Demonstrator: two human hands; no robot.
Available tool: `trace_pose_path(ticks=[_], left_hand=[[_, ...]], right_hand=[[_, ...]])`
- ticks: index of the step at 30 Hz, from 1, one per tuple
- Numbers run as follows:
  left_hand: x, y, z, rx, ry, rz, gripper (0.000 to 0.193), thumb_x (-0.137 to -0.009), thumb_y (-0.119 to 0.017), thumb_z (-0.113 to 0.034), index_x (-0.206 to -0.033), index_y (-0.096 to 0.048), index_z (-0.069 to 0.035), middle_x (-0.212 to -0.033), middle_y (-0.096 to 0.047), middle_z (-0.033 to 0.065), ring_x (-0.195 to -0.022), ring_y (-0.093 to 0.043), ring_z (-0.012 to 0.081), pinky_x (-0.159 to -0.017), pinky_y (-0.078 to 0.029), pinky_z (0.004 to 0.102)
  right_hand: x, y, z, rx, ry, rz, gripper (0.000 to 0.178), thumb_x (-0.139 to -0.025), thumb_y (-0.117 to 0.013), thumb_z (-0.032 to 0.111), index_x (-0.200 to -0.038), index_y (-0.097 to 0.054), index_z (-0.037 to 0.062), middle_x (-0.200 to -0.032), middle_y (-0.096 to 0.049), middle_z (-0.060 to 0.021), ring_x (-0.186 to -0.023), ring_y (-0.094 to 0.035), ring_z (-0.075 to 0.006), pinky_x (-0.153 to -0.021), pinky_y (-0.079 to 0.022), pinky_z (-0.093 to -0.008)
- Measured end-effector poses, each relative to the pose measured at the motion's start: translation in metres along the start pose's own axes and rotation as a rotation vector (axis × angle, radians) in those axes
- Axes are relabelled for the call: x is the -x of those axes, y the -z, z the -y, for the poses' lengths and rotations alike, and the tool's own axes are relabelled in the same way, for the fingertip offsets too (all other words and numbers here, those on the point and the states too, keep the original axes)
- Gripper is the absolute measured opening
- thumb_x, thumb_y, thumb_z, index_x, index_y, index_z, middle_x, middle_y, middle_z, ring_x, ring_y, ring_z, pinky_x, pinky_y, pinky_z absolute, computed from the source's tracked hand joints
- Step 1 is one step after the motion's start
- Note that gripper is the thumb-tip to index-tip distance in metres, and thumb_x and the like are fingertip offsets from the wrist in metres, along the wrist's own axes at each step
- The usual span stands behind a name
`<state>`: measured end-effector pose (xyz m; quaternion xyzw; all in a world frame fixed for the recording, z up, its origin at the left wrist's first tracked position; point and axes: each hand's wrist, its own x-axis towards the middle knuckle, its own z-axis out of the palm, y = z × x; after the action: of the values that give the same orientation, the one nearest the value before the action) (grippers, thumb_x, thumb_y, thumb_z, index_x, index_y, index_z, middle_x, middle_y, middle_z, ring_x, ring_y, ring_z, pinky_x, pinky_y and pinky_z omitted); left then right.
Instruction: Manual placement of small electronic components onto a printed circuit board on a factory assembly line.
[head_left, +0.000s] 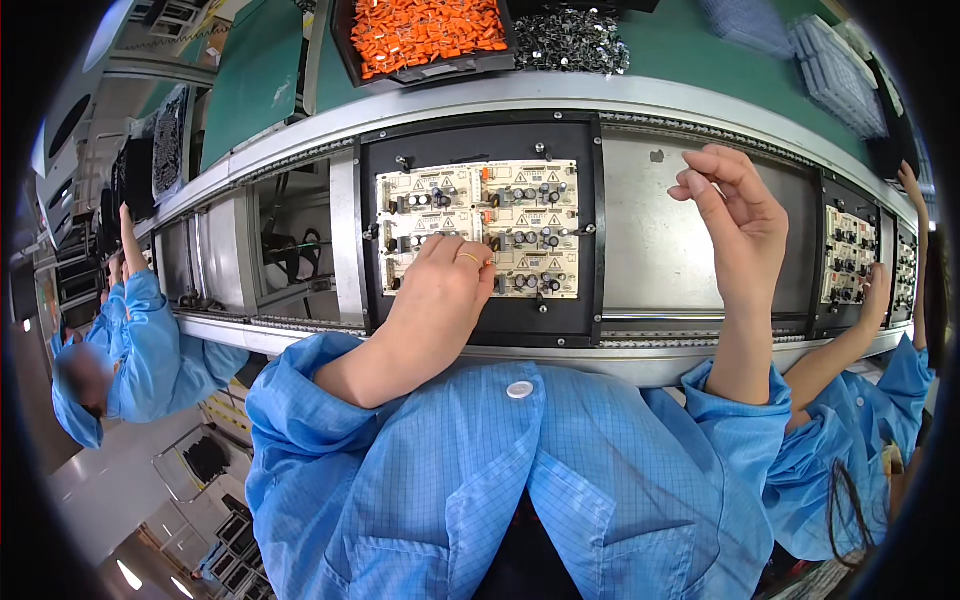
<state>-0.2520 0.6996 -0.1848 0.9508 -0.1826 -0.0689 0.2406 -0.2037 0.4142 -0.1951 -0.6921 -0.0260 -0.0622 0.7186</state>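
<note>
A panel of cream-coloured circuit boards point(455, 190) lies in a black frame point(590, 190) in front of me, set with black cylindrical capacitors and other parts. My left hand point(440, 290), with a ring on one finger, reaches over the panel's lower middle. Its fingertips are pinched together at the board; whatever is between them is hidden. Two small orange components point(487, 216) stand on the panel just above these fingers. To the right, my right hand point(735, 215) is raised above the bare metal plate point(655, 240), apart from the panel. Its fingers are curled toward the thumb, and any content is too small to make out.
Beyond the rail, a black bin of orange components point(425, 35) stands beside a pile of small black parts point(572, 42). Clear plastic trays point(838, 75) are at the far right. Co-workers in blue sit on both sides; one's hand point(876, 295) is at another framed panel point(850, 255).
</note>
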Motion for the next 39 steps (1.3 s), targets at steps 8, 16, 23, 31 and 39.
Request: trace_pose_path(ticks=[8, 16, 23, 31, 39], left_hand=[[-0.001, -0.004, 0.002, -0.021, -0.021, -0.003, 0.012, -0.079, -0.07, 0.001, -0.091, -0.066, 0.001, -0.088, -0.066, 0.015, -0.085, -0.062, 0.0337, -0.074, -0.051, 0.0408], [-0.004, -0.002, 0.004, 0.012, -0.048, -0.011, 0.01, -0.081, -0.069, -0.001, -0.089, -0.063, 0.001, -0.085, -0.064, 0.0153, -0.082, -0.061, 0.0345, -0.07, -0.05, 0.0416], [-0.091, 0.045, 0.05, -0.173, -0.339, -0.456, 0.012, -0.088, -0.066, -0.01, -0.093, -0.061, 0.0, -0.082, -0.065, 0.0134, -0.079, -0.061, 0.0317, -0.071, -0.049, 0.0392], [-0.233, 0.083, 0.121, -0.574, -0.154, -0.498, 0.004, -0.078, -0.057, 0.002, -0.08, -0.06, 0.002, -0.085, -0.064, 0.0234, -0.089, -0.062, 0.0423, -0.079, -0.05, 0.0477], [-0.245, 0.082, 0.131, -0.436, -0.128, -0.544, 0.004, -0.079, -0.056, 0.001, -0.08, -0.059, 0.004, -0.081, -0.063, 0.0257, -0.086, -0.062, 0.0429, -0.079, -0.05, 0.0484]], right_hand=[[0.007, -0.006, -0.003, -0.02, -0.021, -0.004, 0.017, -0.09, -0.062, -0.007, -0.107, -0.067, -0.0072, -0.109, -0.061, -0.0108, -0.092, -0.066, -0.018, -0.082, -0.058, -0.0303], [0.014, -0.012, -0.004, 0.088, -0.045, 0.152, 0.018, -0.087, -0.062, -0.011, -0.103, -0.069, -0.0066, -0.104, -0.061, -0.0104, -0.091, -0.064, -0.0176, -0.079, -0.057, -0.0281], [0.046, -0.037, -0.018, 0.474, 0.166, 0.435, 0.03, -0.078, -0.061, -0.016, -0.102, -0.072, -0.0016, -0.101, -0.059, -0.0093, -0.087, -0.062, -0.0193, -0.074, -0.053, -0.0276], [0.045, -0.068, 0.0, 0.766, 0.201, 0.472, 0.033, -0.078, -0.064, -0.011, -0.109, -0.06, 0.0009, -0.087, -0.064, -0.013, -0.084, -0.065, -0.0287, -0.072, -0.054, -0.0373], [0.041, -0.071, -0.002, 0.914, 0.263, 0.506, 0.032, -0.079, -0.065, -0.008, -0.109, -0.059, 0.0021, -0.088, -0.066, -0.0124, -0.084, -0.064, -0.0299, -0.071, -0.054, -0.0386]])
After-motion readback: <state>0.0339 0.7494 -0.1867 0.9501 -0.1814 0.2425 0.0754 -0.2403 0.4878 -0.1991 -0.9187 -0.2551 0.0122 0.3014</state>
